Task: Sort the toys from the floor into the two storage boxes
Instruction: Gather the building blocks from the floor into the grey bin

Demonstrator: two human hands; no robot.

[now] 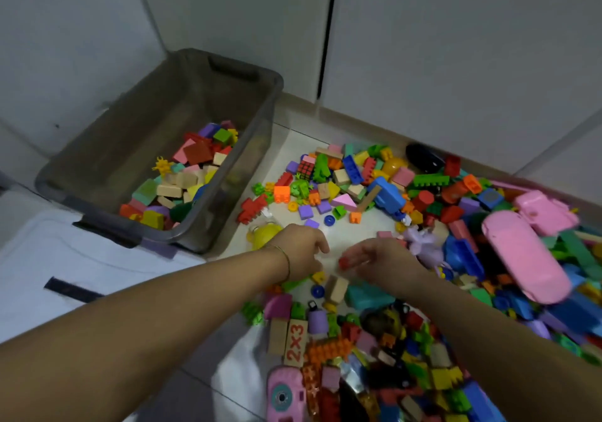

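While both hands hovered low over the floor, the grey storage box (156,118), part-filled with blocks, stood up and left of the left hand (303,252). That hand's fingers were curled, and I couldn't tell if it held anything. Just right of it, the right hand (387,263) pinched a small red block (343,262). Farther right sprawled the toy pile (358,174) with a pink toy car (524,258).

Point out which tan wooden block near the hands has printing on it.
The tan wooden block lying nearer the person than the left hand: it alone bears a red "2X3"; the plain tan block beside it is blank.
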